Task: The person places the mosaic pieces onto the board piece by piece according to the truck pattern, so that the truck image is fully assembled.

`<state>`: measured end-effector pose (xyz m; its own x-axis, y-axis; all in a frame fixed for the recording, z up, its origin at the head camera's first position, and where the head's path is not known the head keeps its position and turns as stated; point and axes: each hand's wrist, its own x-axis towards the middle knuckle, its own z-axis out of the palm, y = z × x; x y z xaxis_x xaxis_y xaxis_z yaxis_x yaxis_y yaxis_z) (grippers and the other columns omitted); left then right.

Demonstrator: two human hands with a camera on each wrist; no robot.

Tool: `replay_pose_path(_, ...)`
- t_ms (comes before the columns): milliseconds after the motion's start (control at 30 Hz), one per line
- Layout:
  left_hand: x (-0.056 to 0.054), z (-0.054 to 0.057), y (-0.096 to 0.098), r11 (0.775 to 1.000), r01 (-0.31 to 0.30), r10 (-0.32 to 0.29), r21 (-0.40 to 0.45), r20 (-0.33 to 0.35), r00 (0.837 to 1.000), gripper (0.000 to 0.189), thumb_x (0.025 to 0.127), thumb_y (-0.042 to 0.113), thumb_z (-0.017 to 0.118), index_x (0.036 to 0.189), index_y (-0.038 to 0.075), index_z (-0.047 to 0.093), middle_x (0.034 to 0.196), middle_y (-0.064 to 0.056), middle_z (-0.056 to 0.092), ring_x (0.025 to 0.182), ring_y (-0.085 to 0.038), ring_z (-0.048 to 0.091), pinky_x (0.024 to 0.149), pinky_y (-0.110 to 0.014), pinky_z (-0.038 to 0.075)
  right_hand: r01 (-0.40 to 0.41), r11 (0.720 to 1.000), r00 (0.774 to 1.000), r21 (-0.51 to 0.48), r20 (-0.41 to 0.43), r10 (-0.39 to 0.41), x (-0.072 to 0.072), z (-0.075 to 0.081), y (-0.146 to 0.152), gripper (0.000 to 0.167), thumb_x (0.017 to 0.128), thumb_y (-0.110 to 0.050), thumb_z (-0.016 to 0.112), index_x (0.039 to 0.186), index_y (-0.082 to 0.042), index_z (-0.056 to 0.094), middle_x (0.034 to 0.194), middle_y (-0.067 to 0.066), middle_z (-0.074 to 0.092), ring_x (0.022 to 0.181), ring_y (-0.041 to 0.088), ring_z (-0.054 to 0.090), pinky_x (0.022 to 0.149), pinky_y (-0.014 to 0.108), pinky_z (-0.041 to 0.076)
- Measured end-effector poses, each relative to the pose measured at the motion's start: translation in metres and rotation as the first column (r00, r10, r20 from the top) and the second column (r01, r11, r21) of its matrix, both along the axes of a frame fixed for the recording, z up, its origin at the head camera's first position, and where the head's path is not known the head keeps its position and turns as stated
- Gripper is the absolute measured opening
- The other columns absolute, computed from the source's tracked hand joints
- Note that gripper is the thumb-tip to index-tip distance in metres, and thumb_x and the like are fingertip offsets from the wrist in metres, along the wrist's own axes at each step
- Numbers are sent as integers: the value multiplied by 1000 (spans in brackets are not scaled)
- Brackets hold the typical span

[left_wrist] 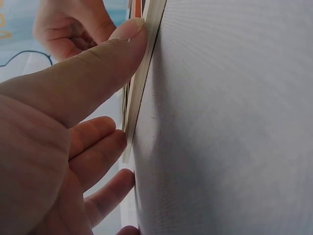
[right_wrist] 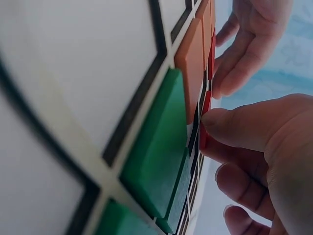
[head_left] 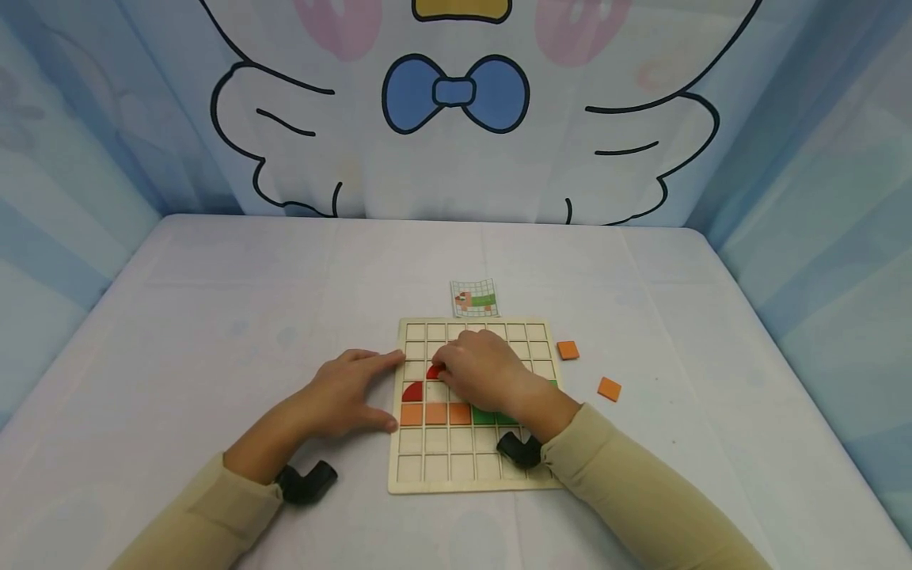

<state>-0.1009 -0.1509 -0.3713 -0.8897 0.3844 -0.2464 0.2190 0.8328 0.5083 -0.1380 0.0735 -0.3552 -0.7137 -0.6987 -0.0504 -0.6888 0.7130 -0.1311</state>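
Note:
A wooden grid board (head_left: 436,469) lies flat before me. My left hand (head_left: 345,396) rests at its left edge, fingers extended; the thumb (left_wrist: 105,58) touches the board's side in the left wrist view. Over the upper middle of the grid, my right hand (head_left: 488,370) pinches a small red tile (right_wrist: 204,129) between thumb and forefinger. A red quarter-round tile (head_left: 412,392) sits in the left column. Below it runs a row of light orange tiles (head_left: 435,414), continued by green tiles (head_left: 484,416). The right hand and wrist hide part of the grid.
A small picture card (head_left: 473,299) with a gridded animal figure lies just behind the board. Two loose orange square tiles, one nearer the board (head_left: 568,350) and another orange tile (head_left: 609,389), lie on the white tabletop (head_left: 712,443) to the right. Printed curtains surround the table.

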Motion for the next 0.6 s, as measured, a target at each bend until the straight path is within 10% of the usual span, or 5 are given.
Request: replay_pose_path(600, 0, 0, 1, 1000, 2, -2, -1, 0, 1000, 93, 74, 36, 90, 152, 14, 45, 144, -15, 51, 136, -40, 37, 104, -61, 36, 11, 999, 1000, -30, 24, -10, -1, 0, 4, 17, 96, -19, 66, 110, -15, 76, 102, -3, 74, 88, 19, 63, 80, 37, 51)
